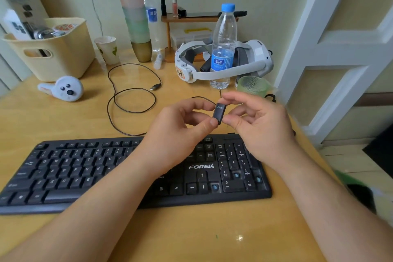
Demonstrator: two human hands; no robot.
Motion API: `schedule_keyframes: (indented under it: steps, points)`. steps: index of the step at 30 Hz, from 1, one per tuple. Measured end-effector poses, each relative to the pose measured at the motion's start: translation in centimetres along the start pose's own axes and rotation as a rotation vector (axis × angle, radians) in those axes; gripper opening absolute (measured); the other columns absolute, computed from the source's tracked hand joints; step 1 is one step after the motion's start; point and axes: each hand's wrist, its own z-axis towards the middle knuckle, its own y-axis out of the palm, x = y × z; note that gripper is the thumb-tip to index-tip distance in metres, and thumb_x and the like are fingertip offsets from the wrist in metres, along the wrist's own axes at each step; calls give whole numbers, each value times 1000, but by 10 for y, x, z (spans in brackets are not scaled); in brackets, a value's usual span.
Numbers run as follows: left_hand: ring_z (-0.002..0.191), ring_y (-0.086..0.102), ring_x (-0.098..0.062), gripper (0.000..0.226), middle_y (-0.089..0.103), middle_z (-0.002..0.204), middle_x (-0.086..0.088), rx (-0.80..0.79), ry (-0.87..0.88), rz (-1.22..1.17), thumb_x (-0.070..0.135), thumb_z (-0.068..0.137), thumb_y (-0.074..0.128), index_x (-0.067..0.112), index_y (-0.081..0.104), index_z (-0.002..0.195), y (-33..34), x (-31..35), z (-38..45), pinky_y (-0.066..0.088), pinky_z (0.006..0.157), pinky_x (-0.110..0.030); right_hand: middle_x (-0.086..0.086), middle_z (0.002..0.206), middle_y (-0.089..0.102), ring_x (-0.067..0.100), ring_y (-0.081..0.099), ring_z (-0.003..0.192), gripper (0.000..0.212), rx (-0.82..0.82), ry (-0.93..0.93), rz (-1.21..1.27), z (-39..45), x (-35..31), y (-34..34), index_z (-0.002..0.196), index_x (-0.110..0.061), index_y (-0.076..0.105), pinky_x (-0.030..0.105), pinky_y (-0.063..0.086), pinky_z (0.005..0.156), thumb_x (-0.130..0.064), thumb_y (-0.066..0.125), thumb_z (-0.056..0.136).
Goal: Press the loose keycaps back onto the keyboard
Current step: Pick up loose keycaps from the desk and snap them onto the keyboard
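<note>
A black keyboard (pixel 89 168) lies across the wooden desk in front of me. Three sockets show bare blue stems without caps: beside the down arrow (pixel 214 187), in the numpad's lower middle (pixel 236 175) and at its right edge (pixel 258 179). Above the keyboard's right half I hold a tall black keycap marked Enter (pixel 219 113). My left hand (pixel 180 132) pinches its lower end with thumb and forefinger. My right hand (pixel 259 125) grips it from the right side. My forearms hide the keyboard's middle keys.
A water bottle (pixel 223 47) stands behind my hands inside a white headset (pixel 251 59). A green cup (pixel 253 86) sits at the right, the keyboard's cable (pixel 131 100) loops mid-desk, a white controller (pixel 66 89) and a yellow basket (pixel 53 51) lie left.
</note>
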Motion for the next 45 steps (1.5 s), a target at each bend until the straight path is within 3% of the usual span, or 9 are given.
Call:
schedule_keyframes:
  steps: [10,15,19,29,32,35,37,41,45]
  points:
    - [49,48,4,8,77,83,1,32,9,-41,21,93,77,23,71,99,0,1,1,37,54,-10,-8,119,72,22,69,90,54,-88,-5,40,-2,1,-1,122,-43,70,39,61,85,1,73,91]
    - [60,53,-1,6,76,83,1,32,-13,-76,24,93,78,25,73,97,3,-3,2,41,60,-14,-3,103,76,22,72,83,35,-17,48,63,-3,-3,1,108,-41,76,49,62,81,-15,78,84]
    - [72,59,-8,4,76,91,-7,25,-37,-152,21,94,76,25,76,97,2,-3,2,47,69,-24,1,92,76,22,71,82,40,-10,97,52,0,-8,-5,95,-45,77,53,61,84,-8,85,81]
    - [85,64,-30,9,79,87,-8,-192,-59,-311,21,92,75,20,67,97,13,10,-10,45,84,-45,-5,97,77,17,72,90,41,-16,107,-7,-18,-43,-25,98,-38,76,33,60,86,1,79,85]
    - [85,72,-21,6,80,85,-3,-259,-30,-296,19,101,66,15,62,101,20,13,-16,51,84,-33,-8,94,77,9,72,87,38,-48,81,-119,-31,-55,-33,100,-37,76,25,59,82,-2,80,85]
    - [61,60,-3,9,77,80,0,-283,5,-231,23,103,65,14,67,102,25,15,-19,45,62,-15,-10,99,73,14,71,82,34,-125,-7,-319,-40,-67,-41,104,-32,79,29,60,76,-9,85,81]
    - [59,54,-8,11,75,77,1,-274,-4,-206,24,102,65,14,68,100,28,15,-22,42,61,-20,-8,95,71,14,68,76,31,-133,-84,-528,-43,-74,-45,106,-26,80,37,59,71,-21,88,77]
    - [81,61,-24,15,80,91,-7,-260,-44,-280,20,102,65,5,66,102,36,17,-26,47,82,-38,-4,101,69,14,62,82,39,-185,-196,-777,-47,-83,-49,111,-22,78,39,57,73,-38,85,77]
    - [83,66,-17,12,79,97,-15,-245,-56,-332,15,101,65,3,65,102,40,19,-28,48,74,-22,-3,99,64,13,55,82,35,-130,-166,-860,-50,-90,-45,111,-24,79,35,54,74,-28,85,77]
